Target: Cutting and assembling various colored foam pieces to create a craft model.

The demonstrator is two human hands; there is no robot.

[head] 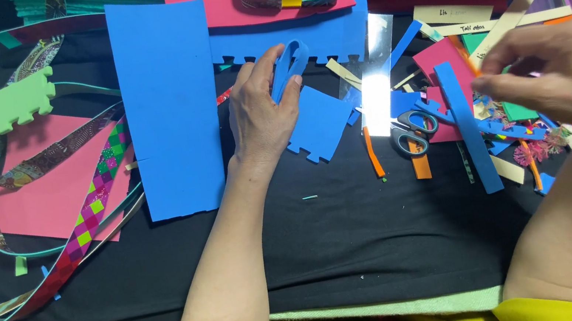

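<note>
Pinching a folded blue foam strip (290, 65) between thumb and fingers above a notched blue foam square (320, 123) on the black cloth (328, 244), the left hand (260, 112) grips firmly, while the right hand (557, 74) hovers with fingertips drawn together over coloured scraps (513, 132) near the scissors (410, 132), holding nothing I can make out.

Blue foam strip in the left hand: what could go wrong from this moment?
1. The left hand bends the blue foam strip into a loop; it may spring open or crease.
2. The scissors lie among loose scraps below the right hand, so a reach there might meet the blades.
3. Small offcuts near the blue square piece could get lost.
</note>
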